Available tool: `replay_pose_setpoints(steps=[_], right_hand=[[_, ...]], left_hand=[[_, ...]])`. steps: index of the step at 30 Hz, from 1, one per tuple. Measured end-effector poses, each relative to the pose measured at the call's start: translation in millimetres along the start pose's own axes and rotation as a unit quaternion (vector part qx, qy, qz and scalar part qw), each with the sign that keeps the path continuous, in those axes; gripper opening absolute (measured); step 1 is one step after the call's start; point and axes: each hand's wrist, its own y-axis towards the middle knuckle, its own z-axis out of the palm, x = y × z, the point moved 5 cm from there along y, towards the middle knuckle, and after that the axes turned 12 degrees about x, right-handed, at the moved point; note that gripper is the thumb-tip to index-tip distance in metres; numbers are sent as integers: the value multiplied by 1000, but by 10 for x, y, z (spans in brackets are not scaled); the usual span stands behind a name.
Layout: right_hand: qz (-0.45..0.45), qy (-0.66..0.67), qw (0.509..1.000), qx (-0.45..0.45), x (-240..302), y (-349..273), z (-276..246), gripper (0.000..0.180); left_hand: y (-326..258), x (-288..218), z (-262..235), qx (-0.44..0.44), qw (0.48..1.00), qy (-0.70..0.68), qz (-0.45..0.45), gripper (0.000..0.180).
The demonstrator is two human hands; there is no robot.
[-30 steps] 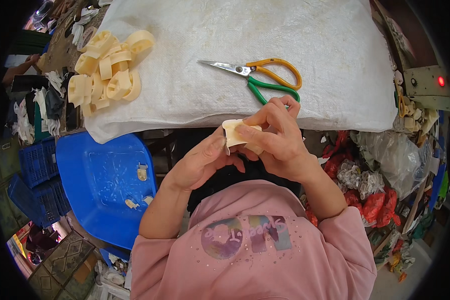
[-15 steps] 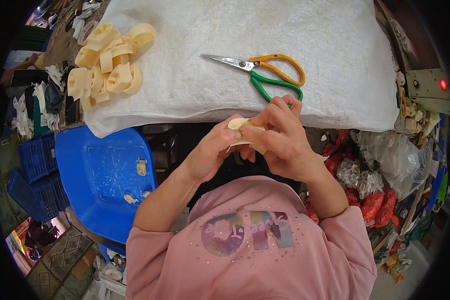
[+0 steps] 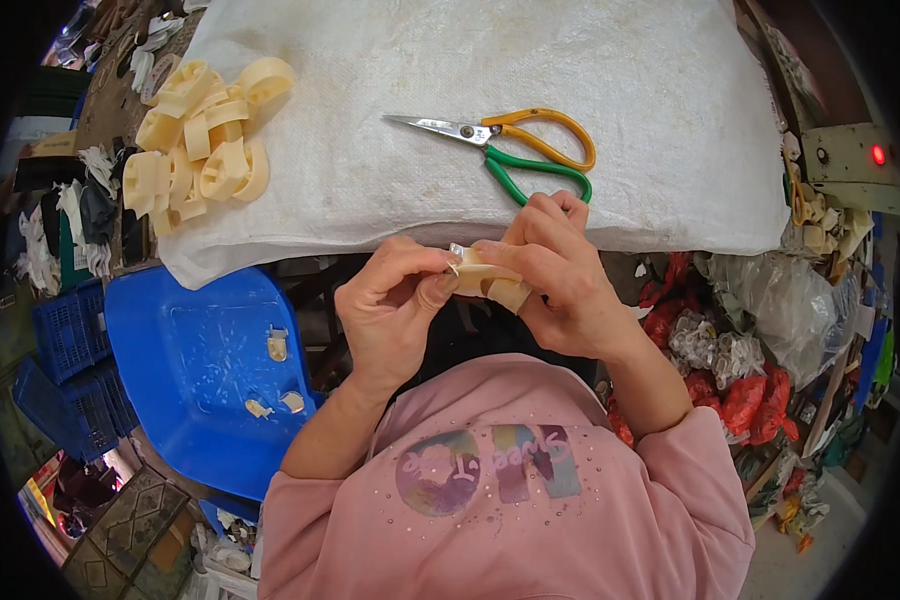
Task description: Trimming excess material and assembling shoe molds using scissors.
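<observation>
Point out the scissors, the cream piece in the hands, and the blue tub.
scissors (image 3: 490,135), head view, on the pivot where blades meet handles.
cream piece (image 3: 492,282), head view, on its exposed middle between both hands.
blue tub (image 3: 185,370), head view, on its bare floor.

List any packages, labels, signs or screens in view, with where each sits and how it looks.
No screens or signs.
Control box: right of the white cloth; pale, rectangular, one lit red lamp.
Clear plastic bag: lower right, below the box; crumpled, translucent.
Red bags: beside the right forearm; bunched, shiny.
Blue crates: far left; latticed plastic.
Round print: on the pink shirt; multicoloured.
</observation>
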Motion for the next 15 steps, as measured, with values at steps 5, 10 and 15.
replay_pose_setpoints(steps=[5,10,15], right_hand=[[6,27,999,19,-49,-49,28,43],[19,22,998,50,-38,-51,38,46],[22,26,996,82,-10,-56,57,44]], left_hand=[[60,-63,29,26,996,85,-4,15],[118,-209,141,54,938,316,131,11],[97,-170,123,83,942,312,88,16]])
